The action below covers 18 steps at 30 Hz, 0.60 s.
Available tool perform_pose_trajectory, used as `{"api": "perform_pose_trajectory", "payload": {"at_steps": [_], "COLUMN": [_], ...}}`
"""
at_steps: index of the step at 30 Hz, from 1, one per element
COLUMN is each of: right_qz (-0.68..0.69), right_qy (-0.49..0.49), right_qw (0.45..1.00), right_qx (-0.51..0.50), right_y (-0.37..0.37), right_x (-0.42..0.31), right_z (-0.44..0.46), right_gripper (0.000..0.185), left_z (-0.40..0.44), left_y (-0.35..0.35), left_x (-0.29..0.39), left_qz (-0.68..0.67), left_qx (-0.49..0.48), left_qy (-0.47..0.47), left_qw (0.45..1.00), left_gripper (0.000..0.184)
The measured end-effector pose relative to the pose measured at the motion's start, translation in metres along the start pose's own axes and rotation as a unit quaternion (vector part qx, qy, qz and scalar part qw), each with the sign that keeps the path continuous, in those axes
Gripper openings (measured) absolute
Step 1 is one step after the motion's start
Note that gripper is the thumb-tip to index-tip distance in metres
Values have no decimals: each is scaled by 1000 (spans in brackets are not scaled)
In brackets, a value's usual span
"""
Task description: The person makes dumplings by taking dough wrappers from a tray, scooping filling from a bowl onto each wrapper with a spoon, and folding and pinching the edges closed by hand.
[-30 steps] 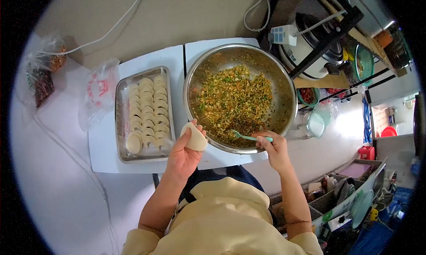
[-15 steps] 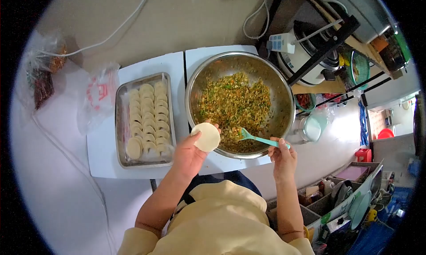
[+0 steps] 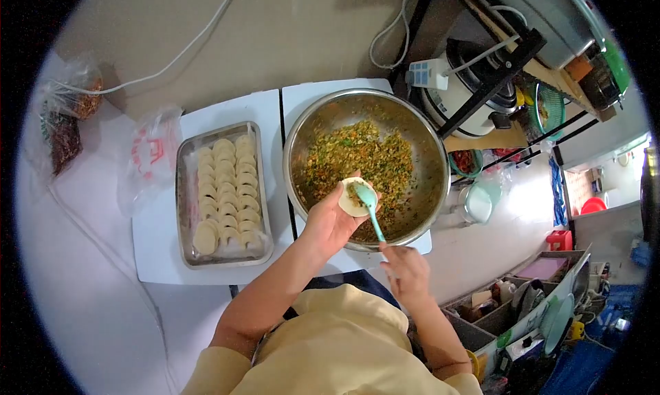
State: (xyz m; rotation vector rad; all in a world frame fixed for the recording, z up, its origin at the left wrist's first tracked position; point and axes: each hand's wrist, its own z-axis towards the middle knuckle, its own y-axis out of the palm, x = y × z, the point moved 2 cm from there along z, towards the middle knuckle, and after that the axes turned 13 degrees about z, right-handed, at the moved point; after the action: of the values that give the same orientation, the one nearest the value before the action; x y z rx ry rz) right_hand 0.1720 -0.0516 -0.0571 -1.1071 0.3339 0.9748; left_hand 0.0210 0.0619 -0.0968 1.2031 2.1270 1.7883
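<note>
My left hand (image 3: 333,221) holds a round dumpling wrapper (image 3: 349,204) over the near edge of a large steel bowl (image 3: 440,201). Gripped by its handle in my right hand (image 3: 407,271) is a pale green spoon (image 3: 374,218). The spoon's head touches the wrapper, and some filling shows there. Chopped vegetable filling (image 3: 364,151) lies in the bowl, flecked green and orange. To the left, a metal tray (image 3: 265,254) carries several rows of folded dumplings (image 3: 225,177), with flat round wrappers (image 3: 205,237) stacked at its near left corner.
A plastic bag (image 3: 148,154) lies beside the tray, and a cable (image 3: 148,285) runs down the left. At the right stand a rice cooker (image 3: 467,92) under a black-framed shelf (image 3: 505,75), a green basket (image 3: 550,110) and grey divided boxes (image 3: 474,333).
My left hand has moved right with the wrapper, over the bowl. My right hand has lifted the spoon out of the filling and brought it left onto the wrapper.
</note>
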Motion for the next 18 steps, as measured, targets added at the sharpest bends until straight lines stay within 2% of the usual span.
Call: {"api": "perform_pose_trajectory", "payload": {"at_steps": [1,4,11,13,14,17,18], "right_qz": [-65,-108,-114,-52,-53,116,117], "right_qy": [-16,-47,-54,16,14,146,146], "right_qw": [996,989,986,989,989,981,981], "right_qx": [-58,-86,-107,-135,-134,52,52], "right_y": [6,16,13,6,1,-18,-21], "right_x": [0,7,17,19,19,20,18], "right_z": [-4,-12,-20,-17,-15,-10,-6], "right_gripper": [44,48,46,42,42,30,30], "left_z": [1,6,14,14,14,12,11], "left_y": [0,-2,-14,-13,-15,-11,-10], "left_x": [1,-1,-11,-11,-11,-9,-8], "left_qz": [14,19,17,-6,-5,-21,-21], "left_qx": [13,50,67,46,44,5,5], "left_qy": [5,8,-9,-14,-13,-32,-31], "left_qw": [1000,999,998,999,999,999,999], "left_gripper": [40,38,36,39,39,47,47]}}
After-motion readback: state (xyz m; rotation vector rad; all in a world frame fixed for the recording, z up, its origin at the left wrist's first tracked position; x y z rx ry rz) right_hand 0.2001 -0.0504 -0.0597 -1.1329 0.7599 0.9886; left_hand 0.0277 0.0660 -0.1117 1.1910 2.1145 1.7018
